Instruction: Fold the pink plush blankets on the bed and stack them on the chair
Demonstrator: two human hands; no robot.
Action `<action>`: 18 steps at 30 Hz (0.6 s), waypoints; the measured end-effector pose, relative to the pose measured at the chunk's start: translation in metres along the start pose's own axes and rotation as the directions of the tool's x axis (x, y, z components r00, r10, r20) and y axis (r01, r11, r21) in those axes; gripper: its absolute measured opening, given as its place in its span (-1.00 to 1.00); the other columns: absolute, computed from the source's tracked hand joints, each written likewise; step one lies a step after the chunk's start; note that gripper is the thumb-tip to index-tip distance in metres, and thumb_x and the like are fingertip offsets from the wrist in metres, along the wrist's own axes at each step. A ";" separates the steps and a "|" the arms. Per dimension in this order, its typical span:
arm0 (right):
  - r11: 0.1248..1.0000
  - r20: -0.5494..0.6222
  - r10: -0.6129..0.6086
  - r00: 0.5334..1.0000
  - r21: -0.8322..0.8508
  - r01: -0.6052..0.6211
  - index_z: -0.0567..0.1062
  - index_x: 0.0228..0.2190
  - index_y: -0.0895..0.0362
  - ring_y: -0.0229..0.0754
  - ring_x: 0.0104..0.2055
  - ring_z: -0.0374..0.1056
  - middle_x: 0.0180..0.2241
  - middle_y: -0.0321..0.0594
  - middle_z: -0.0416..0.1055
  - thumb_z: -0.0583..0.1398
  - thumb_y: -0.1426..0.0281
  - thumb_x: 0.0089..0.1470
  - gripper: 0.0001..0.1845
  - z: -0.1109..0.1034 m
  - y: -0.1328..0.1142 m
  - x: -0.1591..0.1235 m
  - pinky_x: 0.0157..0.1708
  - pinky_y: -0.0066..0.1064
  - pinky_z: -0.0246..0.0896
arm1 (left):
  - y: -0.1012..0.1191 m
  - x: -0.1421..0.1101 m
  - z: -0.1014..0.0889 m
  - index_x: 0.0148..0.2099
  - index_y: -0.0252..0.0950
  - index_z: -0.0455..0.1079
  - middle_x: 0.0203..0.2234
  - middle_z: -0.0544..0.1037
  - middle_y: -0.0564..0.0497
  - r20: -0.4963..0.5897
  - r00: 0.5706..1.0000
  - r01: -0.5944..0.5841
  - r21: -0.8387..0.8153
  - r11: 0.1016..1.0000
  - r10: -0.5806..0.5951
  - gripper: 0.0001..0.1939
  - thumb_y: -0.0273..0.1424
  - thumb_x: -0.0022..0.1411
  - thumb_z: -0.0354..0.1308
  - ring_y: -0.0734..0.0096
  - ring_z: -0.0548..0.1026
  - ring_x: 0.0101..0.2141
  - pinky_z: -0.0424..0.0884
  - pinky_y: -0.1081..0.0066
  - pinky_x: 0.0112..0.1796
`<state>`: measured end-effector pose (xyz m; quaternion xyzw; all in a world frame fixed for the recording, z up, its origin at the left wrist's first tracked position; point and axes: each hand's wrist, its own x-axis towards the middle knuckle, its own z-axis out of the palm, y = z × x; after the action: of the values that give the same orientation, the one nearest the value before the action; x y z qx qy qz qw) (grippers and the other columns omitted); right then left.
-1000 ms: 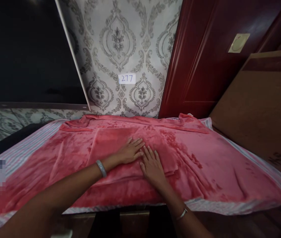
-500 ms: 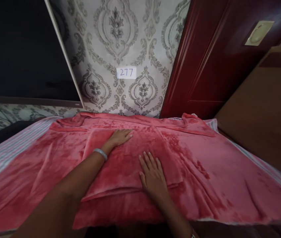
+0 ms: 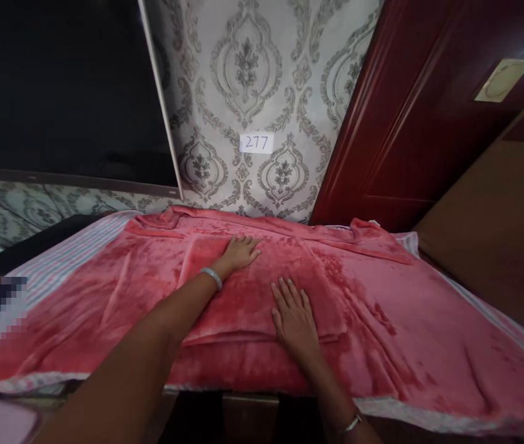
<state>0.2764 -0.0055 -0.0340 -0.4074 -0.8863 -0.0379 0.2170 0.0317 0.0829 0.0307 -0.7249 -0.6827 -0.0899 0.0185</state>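
Note:
A folded square of red plush cloth (image 3: 243, 308) lies flat on a larger spread of the same red plush fabric (image 3: 410, 314). My left hand (image 3: 241, 253) rests palm down near the square's far edge, fingers extended and a pale bangle on the wrist. Closer to me and to the right, my right hand (image 3: 295, 324) presses flat on the square with its fingers spread. Neither hand grips anything. The far edge of the large fabric is rolled or bunched along its length.
A striped cloth (image 3: 70, 246) shows beneath the red fabric. Behind stands a patterned wall with a paper label (image 3: 257, 142) reading 277. A dark screen (image 3: 58, 92) is at the left; a dark red door (image 3: 382, 142) and a cardboard box (image 3: 497, 203) are at the right.
The view has turned left, so the scene sits further right in the picture. Both hands stay flat on the folded square, with little visible movement over the cloth.

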 end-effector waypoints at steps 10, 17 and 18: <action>0.985 0.067 0.030 0.997 0.169 -0.041 0.42 0.23 0.03 -0.01 0.37 0.12 0.31 -0.08 0.28 -0.03 0.38 0.32 -0.47 -0.011 0.009 0.020 0.29 0.07 0.03 | 0.027 -0.082 -0.032 0.48 -0.12 0.03 0.43 0.13 -0.07 0.023 0.982 -0.178 -0.214 0.961 0.187 -0.36 -0.03 0.47 -0.21 0.20 0.03 0.42 -0.07 0.04 0.38; 0.915 0.071 -0.229 0.971 0.357 0.189 0.39 0.24 0.17 -0.02 0.31 0.20 0.26 0.00 0.33 0.01 0.37 0.34 -0.50 -0.024 -0.055 0.064 0.29 -0.07 0.08 | 0.021 -0.117 -0.032 0.47 -0.13 0.06 0.42 0.14 -0.06 -0.018 0.981 -0.191 -0.264 0.945 0.193 -0.38 -0.06 0.49 -0.25 0.26 0.01 0.43 -0.08 0.07 0.39; 0.922 0.106 -0.247 0.963 0.332 0.200 0.37 0.26 0.17 0.04 0.36 0.13 0.29 0.01 0.29 0.04 0.33 0.35 -0.49 -0.021 -0.064 0.063 0.32 0.01 0.01 | 0.014 -0.117 -0.031 0.46 -0.12 0.07 0.42 0.15 -0.06 -0.008 0.982 -0.184 -0.238 0.954 0.188 -0.39 -0.06 0.49 -0.22 0.24 0.02 0.42 -0.11 0.04 0.39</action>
<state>0.2003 -0.0087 0.0177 -0.2646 -0.9350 0.1107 0.2084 0.0366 -0.0379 0.0447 -0.7835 -0.5960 -0.1635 -0.0649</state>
